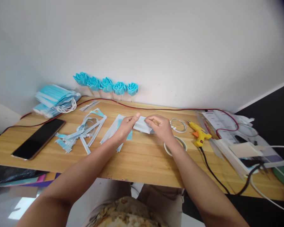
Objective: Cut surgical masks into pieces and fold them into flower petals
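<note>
Between my two hands is a small white piece of mask fabric, held just above the wooden table. My left hand pinches its left side, thumb on top. The fingers of my right hand are closed at its right edge. Under and beside my left wrist lie flat white and blue fabric pieces. Further left is a tangled heap of cut mask strips. A roll of tape lies partly behind my right forearm, with a thin wire coil just beyond it.
Several blue fabric flowers on sticks lean against the wall. A stack of blue masks and a phone are at left. At right lie a yellow glue gun and a power strip with cables. A red-black cord crosses the back.
</note>
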The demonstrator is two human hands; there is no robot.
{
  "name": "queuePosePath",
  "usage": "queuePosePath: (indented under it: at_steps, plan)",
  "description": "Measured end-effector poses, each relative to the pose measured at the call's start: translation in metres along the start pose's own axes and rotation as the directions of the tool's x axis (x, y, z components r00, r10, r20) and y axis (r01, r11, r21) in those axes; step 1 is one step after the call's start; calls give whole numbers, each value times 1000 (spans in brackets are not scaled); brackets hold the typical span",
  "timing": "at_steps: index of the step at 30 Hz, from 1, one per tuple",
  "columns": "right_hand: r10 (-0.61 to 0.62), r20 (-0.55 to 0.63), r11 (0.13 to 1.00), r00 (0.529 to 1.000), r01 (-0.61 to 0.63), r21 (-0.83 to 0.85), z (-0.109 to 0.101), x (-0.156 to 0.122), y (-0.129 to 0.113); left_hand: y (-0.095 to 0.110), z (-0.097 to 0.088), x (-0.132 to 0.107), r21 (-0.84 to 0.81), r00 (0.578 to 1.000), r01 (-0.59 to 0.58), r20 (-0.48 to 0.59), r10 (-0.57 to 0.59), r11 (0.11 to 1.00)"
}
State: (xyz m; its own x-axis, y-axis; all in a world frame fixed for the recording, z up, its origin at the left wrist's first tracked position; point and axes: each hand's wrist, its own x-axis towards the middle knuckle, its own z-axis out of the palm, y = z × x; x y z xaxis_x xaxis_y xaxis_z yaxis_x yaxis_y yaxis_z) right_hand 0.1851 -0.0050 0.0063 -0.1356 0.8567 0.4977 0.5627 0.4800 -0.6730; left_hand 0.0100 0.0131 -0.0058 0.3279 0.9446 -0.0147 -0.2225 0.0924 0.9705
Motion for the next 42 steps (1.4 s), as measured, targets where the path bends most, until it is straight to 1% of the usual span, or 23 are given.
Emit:
queuePosePath:
  at_steps: [4, 10, 13, 17, 20, 22, 24, 26, 29, 31, 37, 42]
  plan:
    - [0, -8, 999, 1000, -1, -47, -1, 0, -1, 5, 1, -2, 8, 998, 10, 61, -10, 1000]
    - [26, -12, 997, 1000, -26, -69, 0, 0, 0, 4, 1, -3, 12, 1000, 0, 32, -1, 1000]
    - [57, -24, 997, 998, -58, -59, 1, 0, 1, 3, 1, -3, 16, 999, -8, 38, 7, 1000]
    - [142, -59, 989, 988, -140, 41, 0, 0, 2, 4, 1, -4, 8, 1000, -7, 29, 7, 1000]
    - [215, -17, 965, 977, -209, 159, -5, 1, 3, 5, 1, -3, 14, 1000, -20, 0, 20, 1000]
    - [236, 22, 947, 972, -235, 218, -7, 1, 5, 5, 1, -2, 6, 999, -33, -22, 33, 999]
    - [235, 54, 941, 971, -241, 239, -7, 2, 7, 4, 1, -1, -11, 999, -33, -42, 32, 999]
    - [228, 64, 948, 972, -237, 213, -5, 2, 8, 4, 2, 0, -28, 999, -22, -49, 20, 999]
    - [239, 31, 959, 970, -241, 147, -2, 2, 7, 3, 2, 0, -29, 999, -18, -45, 17, 999]
    - [248, 14, 960, 969, -248, 133, -1, 2, 6, 3, 2, 0, -17, 999, -26, -45, 26, 1000]
    - [231, 5, 963, 973, -229, 142, -2, 2, 3, 2, 1, 1, -13, 999, -15, -47, 14, 1000]
    - [229, 20, 960, 973, -229, 161, -1, 1, 4, 1, 0, 1, 43, 996, -57, -59, 60, 997]
